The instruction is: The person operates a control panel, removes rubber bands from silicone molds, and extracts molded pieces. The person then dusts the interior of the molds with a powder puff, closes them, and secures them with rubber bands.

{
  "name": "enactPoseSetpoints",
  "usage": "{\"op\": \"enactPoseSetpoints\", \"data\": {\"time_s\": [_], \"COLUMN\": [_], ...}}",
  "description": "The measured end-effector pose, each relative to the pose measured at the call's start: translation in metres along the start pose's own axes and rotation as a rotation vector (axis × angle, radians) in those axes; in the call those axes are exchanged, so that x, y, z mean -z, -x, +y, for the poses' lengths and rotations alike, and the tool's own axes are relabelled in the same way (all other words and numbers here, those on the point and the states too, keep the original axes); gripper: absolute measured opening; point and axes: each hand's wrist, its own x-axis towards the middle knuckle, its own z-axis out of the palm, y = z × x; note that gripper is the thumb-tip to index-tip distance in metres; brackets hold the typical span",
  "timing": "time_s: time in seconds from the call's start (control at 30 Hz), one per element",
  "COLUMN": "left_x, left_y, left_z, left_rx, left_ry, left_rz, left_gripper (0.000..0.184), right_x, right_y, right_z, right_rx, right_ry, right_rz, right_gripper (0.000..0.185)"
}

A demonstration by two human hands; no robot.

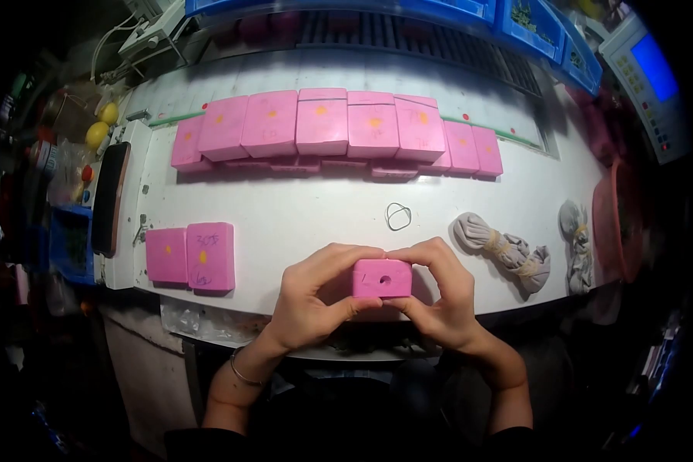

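Observation:
Between both hands, over the table's front edge, is a pink rubber mold (368, 285), a small block with a round dark hole in the side facing me. My left hand (309, 296) grips its left end, thumb below and fingers on top. From the other side my right hand (443, 296) holds the right end the same way. A thin seam line runs across the block near its top. Just beyond the hands, a loose rubber band (398, 217) lies on the white table (300, 208).
A row of pink blocks (323, 127) with yellow dots spans the back. Two marked blocks (211, 258) lie at the left front. Banded grey cloth bundles (508, 250) rest on the right, near a reddish basin (617, 219). Blue bins (527, 23) hang above the back.

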Motion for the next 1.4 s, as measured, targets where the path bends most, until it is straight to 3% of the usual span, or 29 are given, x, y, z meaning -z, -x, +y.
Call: {"op": "enactPoseSetpoints", "data": {"time_s": [0.13, 0.23, 0.3, 0.33, 0.37, 0.43, 0.5, 0.63, 0.7, 0.77, 0.83, 0.97, 1.07, 1.17, 1.2, 1.23, 1.3, 1.37, 1.4], "left_x": [-0.004, -0.014, -0.016, -0.017, -0.016, -0.013, -0.007, 0.001, 0.006, 0.001, -0.003, -0.006, -0.004, 0.003, 0.002, 0.002, -0.001, -0.008, -0.007], "left_y": [0.003, 0.008, 0.011, 0.01, 0.009, 0.008, 0.006, -0.003, -0.013, -0.023, -0.028, -0.028, -0.025, -0.023, -0.019, -0.016, -0.012, -0.004, -0.002], "left_z": [-0.004, -0.002, -0.008, -0.008, -0.007, -0.009, -0.006, 0.007, 0.015, 0.029, 0.037, 0.036, 0.039, 0.054, 0.059, 0.073, 0.077, 0.069, 0.061], "left_rx": [0.114, 0.102, 0.076, 0.087, 0.096, 0.044, -0.011, -0.075, 0.004, -0.025, -0.002, -0.012, -0.021, 0.096, 0.113, 0.232, 0.132, 0.193, 0.119], "left_ry": [0.251, 0.282, 0.232, 0.268, 0.302, 0.224, 0.144, 0.161, -0.102, -0.124, -0.268, -0.139, -0.171, -0.004, 0.064, 0.216, 0.255, 0.379, 0.203], "left_rz": [0.049, 0.159, 0.195, 0.202, 0.206, 0.18, 0.161, 0.302, 0.28, 0.324, 0.18, 0.214, 0.208, 0.031, -0.068, -0.203, -0.379, -0.289, -0.147], "left_gripper": [0.047, 0.045, 0.047, 0.048, 0.048, 0.047, 0.047, 0.038, 0.031, 0.022, 0.016, 0.011, 0.011, 0.016, 0.017, 0.018, 0.019, 0.019, 0.022], "right_x": [0.007, 0.02, 0.026, 0.022, 0.018, 0.006, 0.001, 0.007, 0.012, 0.009, 0.011, 0.014, 0.026, 0.029, 0.03, 0.029, 0.019, 0.016, 0.011], "right_y": [-0.004, -0.012, -0.02, -0.027, -0.031, -0.037, -0.039, -0.04, -0.042, -0.042, -0.043, -0.039, -0.036, -0.028, -0.026, -0.021, -0.026, -0.023, -0.016], "right_z": [0.002, 0.017, 0.023, 0.019, 0.022, 0.04, 0.047, 0.04, 0.018, -0.01, -0.023, -0.042, -0.052, -0.061, -0.068, -0.071, -0.064, -0.062, -0.051], "right_rx": [-0.013, -0.041, -0.092, -0.2, -0.197, -0.253, -0.184, -0.216, -0.254, -0.039, 0.08, 0.049, -0.184, -0.118, -0.067, 0.053, 0.433, 0.415, 0.301], "right_ry": [0.013, -0.271, -0.023, 0.1, 0.104, 0.406, 0.447, 0.29, 0.015, 0.064, 0.107, -0.022, -0.725, -0.905, -0.907, -0.665, 0.017, 0.12, -0.136], "right_rz": [-0.037, -0.133, -0.007, 0.075, 0.08, 0.077, 0.089, 0.012, 0.001, 0.067, 0.07, 0.073, -0.166, -0.25, -0.258, -0.185, -0.072, -0.1, 0.003], "right_gripper": [0.043, 0.045, 0.042, 0.03, 0.03, 0.016, 0.013, 0.009, 0.007, 0.009, 0.014, 0.02, 0.035, 0.042, 0.046, 0.045, 0.046, 0.036, 0.03]}}
